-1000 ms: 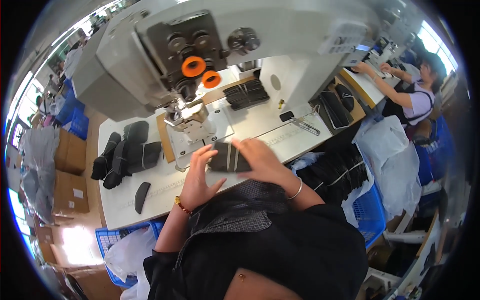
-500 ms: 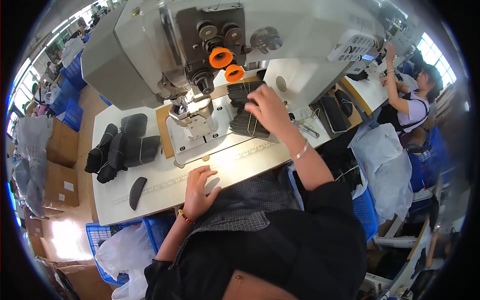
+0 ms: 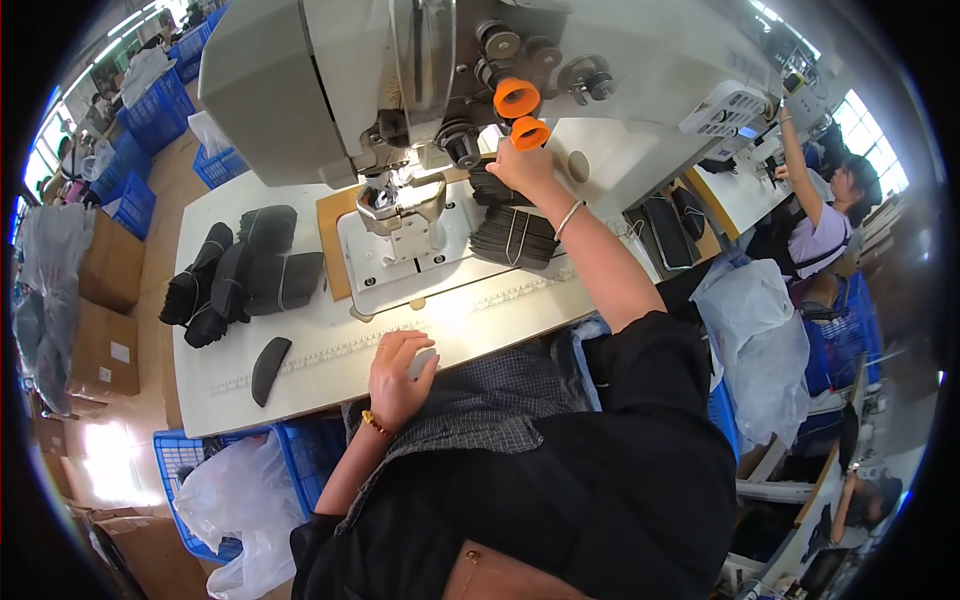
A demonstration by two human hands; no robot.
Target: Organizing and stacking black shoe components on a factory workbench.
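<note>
My right hand (image 3: 524, 170) reaches past the sewing head, its fingers closed on the far end of a tied bundle of black fabric pieces (image 3: 494, 188); some fingertips are hidden. Just nearer lies a second tied bundle (image 3: 512, 238), apart from my fingers. My left hand (image 3: 400, 378) rests at the table's front edge with bent fingers, thumb apart, holding nothing. The grey sewing machine (image 3: 260, 90) stands over the table, its lit presser foot (image 3: 402, 205) left of the bundles. A single curved black piece (image 3: 270, 371) lies at the left front.
Several tied black bundles (image 3: 250, 280) lie on the left of the white table (image 3: 215, 400). A ruler strip (image 3: 340, 362) runs along its front. Below stand blue crates (image 3: 300, 470) with plastic bags. Another person (image 3: 820, 225) works at the right, near a black tray (image 3: 660, 228).
My right hand has moved farther back, from above the bundles to the far one, and its fingers have closed. My left hand stays at the table edge. The view has shifted slightly.
</note>
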